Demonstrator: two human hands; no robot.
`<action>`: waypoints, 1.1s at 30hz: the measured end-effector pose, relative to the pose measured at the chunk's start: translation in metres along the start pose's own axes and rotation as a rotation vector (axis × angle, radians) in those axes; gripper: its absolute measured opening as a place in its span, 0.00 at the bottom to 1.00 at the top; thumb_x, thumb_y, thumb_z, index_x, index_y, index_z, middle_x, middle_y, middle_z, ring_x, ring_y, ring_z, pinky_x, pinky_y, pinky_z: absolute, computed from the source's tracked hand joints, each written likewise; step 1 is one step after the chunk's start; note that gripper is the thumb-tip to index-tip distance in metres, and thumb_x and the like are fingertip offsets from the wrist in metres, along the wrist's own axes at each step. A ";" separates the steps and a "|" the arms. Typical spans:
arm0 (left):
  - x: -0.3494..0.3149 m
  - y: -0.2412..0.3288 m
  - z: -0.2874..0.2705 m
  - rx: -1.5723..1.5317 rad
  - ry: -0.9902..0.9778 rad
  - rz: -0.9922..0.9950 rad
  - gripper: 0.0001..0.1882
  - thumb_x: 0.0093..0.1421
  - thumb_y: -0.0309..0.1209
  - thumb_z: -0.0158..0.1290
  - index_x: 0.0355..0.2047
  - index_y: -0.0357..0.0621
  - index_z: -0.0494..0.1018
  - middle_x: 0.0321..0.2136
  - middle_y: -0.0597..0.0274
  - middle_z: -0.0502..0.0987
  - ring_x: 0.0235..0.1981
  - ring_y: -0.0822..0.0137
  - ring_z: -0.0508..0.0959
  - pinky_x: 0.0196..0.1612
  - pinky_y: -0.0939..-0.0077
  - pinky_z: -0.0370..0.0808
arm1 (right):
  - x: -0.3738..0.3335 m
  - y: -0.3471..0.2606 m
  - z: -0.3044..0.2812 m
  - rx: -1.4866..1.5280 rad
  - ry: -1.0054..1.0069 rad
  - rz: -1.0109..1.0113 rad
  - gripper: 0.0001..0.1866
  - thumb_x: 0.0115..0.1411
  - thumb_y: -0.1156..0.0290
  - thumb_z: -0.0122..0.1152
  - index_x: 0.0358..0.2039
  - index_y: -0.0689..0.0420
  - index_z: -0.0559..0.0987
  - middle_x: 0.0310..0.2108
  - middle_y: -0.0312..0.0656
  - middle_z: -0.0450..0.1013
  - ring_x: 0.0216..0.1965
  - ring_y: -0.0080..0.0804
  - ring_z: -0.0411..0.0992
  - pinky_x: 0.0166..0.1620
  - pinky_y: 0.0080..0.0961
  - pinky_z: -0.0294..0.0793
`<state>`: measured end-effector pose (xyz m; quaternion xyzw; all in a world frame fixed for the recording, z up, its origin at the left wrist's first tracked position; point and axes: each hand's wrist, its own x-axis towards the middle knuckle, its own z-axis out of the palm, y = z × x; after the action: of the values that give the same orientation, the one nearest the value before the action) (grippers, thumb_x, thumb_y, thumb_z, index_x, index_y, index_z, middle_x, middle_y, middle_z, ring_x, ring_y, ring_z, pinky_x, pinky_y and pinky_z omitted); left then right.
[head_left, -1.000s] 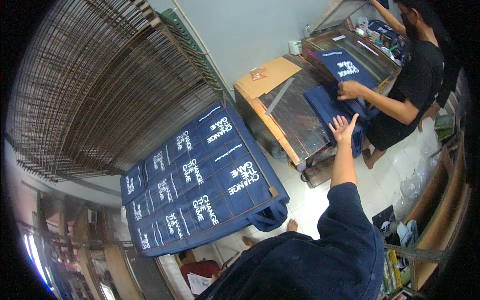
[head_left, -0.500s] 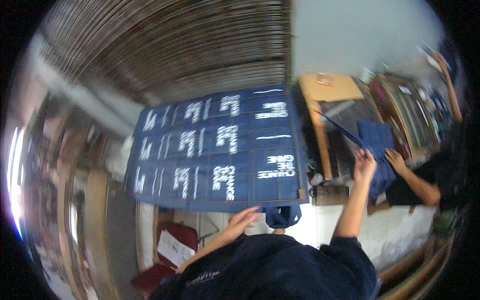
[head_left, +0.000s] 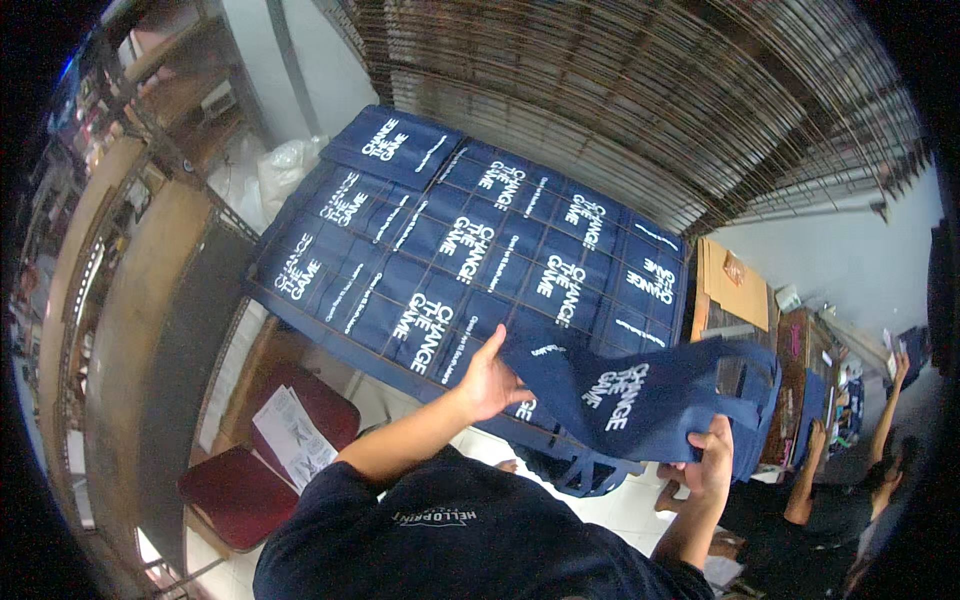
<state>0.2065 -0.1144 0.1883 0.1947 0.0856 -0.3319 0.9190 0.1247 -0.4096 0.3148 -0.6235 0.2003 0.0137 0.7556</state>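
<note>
A navy cloth bag (head_left: 655, 405) with white lettering hangs over the near right part of a flat wire rack (head_left: 440, 205). My right hand (head_left: 708, 455) is closed on the bag's near edge, with the fingertips partly hidden by cloth. By its left end, my left hand (head_left: 487, 385) is open, thumb raised and fingers stretched toward the cloth. I cannot tell whether they touch it. Rows of similar navy bags (head_left: 385, 265) with white print lie flat on the rack, thin brown wires crossing them. Dark straps (head_left: 590, 472) dangle below the rack's near edge.
Above the far side tilts a stack of wire racks (head_left: 640, 90). Maroon chairs (head_left: 225, 500) with printed papers (head_left: 295, 440) stand near left. At the right are a table with cardboard (head_left: 735, 285) and people in dark clothes (head_left: 800, 530). A white plastic bag (head_left: 285, 175) sits far left.
The view has turned. My right hand has brought a navy bag from the table at the right to the rack's near right part. My left hand has moved up over the rack's edge.
</note>
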 end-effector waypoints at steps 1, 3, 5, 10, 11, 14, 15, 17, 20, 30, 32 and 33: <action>0.001 0.015 -0.010 0.043 0.065 0.032 0.38 0.54 0.64 0.37 0.57 0.53 0.56 0.57 0.57 0.59 0.56 0.52 0.61 0.54 0.46 0.59 | 0.013 -0.004 0.019 -0.037 -0.051 0.013 0.27 0.37 0.77 0.49 0.43 0.61 0.64 0.32 0.44 0.69 0.18 0.30 0.68 0.13 0.19 0.64; 0.001 0.055 -0.022 0.025 0.055 0.155 0.29 0.59 0.57 0.35 0.56 0.61 0.56 0.56 0.60 0.60 0.55 0.53 0.63 0.50 0.49 0.64 | 0.037 -0.010 0.067 -0.079 -0.042 -0.079 0.26 0.39 0.77 0.50 0.45 0.60 0.64 0.33 0.42 0.69 0.22 0.29 0.69 0.16 0.19 0.66; 0.005 0.100 -0.028 0.132 0.041 0.297 0.29 0.59 0.57 0.35 0.58 0.62 0.54 0.56 0.62 0.60 0.53 0.56 0.66 0.44 0.55 0.71 | 0.069 -0.014 0.106 -0.130 -0.056 -0.137 0.24 0.43 0.77 0.50 0.44 0.59 0.65 0.33 0.41 0.69 0.24 0.29 0.69 0.17 0.19 0.67; 0.037 0.214 -0.063 0.436 0.199 0.548 0.23 0.64 0.44 0.37 0.58 0.59 0.56 0.46 0.70 0.67 0.31 0.75 0.69 0.23 0.82 0.66 | 0.192 0.011 0.151 -0.279 -0.163 -0.085 0.27 0.50 0.76 0.54 0.51 0.53 0.60 0.33 0.38 0.65 0.31 0.28 0.68 0.20 0.22 0.68; 0.049 0.235 -0.069 0.449 0.229 0.554 0.20 0.63 0.40 0.40 0.56 0.56 0.61 0.40 0.70 0.70 0.31 0.76 0.69 0.23 0.82 0.66 | 0.222 0.028 0.153 -0.251 -0.047 -0.069 0.27 0.50 0.76 0.55 0.51 0.53 0.60 0.37 0.39 0.63 0.33 0.29 0.67 0.21 0.23 0.66; 0.099 0.288 -0.122 0.641 0.406 0.682 0.18 0.60 0.31 0.45 0.51 0.49 0.67 0.36 0.69 0.72 0.29 0.75 0.71 0.26 0.78 0.70 | 0.294 0.067 0.196 -0.196 -0.148 -0.075 0.26 0.51 0.78 0.53 0.51 0.56 0.59 0.36 0.40 0.64 0.29 0.28 0.67 0.21 0.22 0.67; 0.115 0.301 -0.136 0.735 0.490 0.740 0.18 0.58 0.29 0.47 0.50 0.47 0.68 0.34 0.67 0.74 0.29 0.74 0.72 0.27 0.76 0.72 | 0.315 0.081 0.210 -0.238 -0.108 -0.121 0.21 0.52 0.79 0.51 0.46 0.56 0.61 0.33 0.40 0.66 0.28 0.28 0.68 0.20 0.22 0.68; 0.135 0.319 -0.151 0.960 0.656 0.757 0.18 0.55 0.27 0.50 0.48 0.43 0.70 0.33 0.61 0.76 0.30 0.70 0.75 0.31 0.72 0.73 | 0.352 0.112 0.231 -0.250 -0.057 -0.100 0.20 0.53 0.79 0.51 0.45 0.55 0.60 0.32 0.41 0.67 0.26 0.28 0.68 0.19 0.23 0.68; 0.153 0.334 -0.167 1.380 0.863 0.784 0.19 0.49 0.27 0.53 0.43 0.38 0.72 0.34 0.43 0.75 0.38 0.54 0.77 0.42 0.68 0.72 | 0.382 0.141 0.241 -0.371 0.070 0.001 0.25 0.53 0.79 0.52 0.50 0.52 0.57 0.32 0.42 0.67 0.20 0.29 0.67 0.17 0.23 0.67; 0.171 0.344 -0.182 1.619 0.951 0.771 0.17 0.47 0.27 0.54 0.40 0.38 0.74 0.35 0.44 0.75 0.39 0.51 0.75 0.44 0.64 0.71 | 0.400 0.158 0.240 -0.321 0.184 0.117 0.40 0.52 0.80 0.53 0.61 0.55 0.43 0.42 0.48 0.66 0.28 0.34 0.70 0.24 0.25 0.69; 0.172 0.346 -0.182 1.639 0.954 0.787 0.16 0.47 0.27 0.54 0.39 0.38 0.74 0.35 0.45 0.76 0.38 0.52 0.76 0.43 0.64 0.72 | 0.400 0.158 0.243 -0.318 0.188 0.123 0.41 0.52 0.79 0.53 0.61 0.55 0.42 0.43 0.49 0.65 0.28 0.35 0.70 0.25 0.25 0.70; 0.172 0.346 -0.183 1.639 0.945 0.800 0.16 0.47 0.27 0.54 0.38 0.38 0.74 0.34 0.46 0.76 0.38 0.52 0.76 0.43 0.64 0.72 | 0.400 0.157 0.244 -0.316 0.192 0.127 0.41 0.52 0.79 0.53 0.61 0.54 0.42 0.44 0.49 0.65 0.28 0.35 0.71 0.25 0.25 0.70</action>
<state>0.5559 0.1060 0.0763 0.8874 0.1147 0.1530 0.4195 0.5198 -0.2355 0.0744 -0.7191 0.3055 0.0332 0.6233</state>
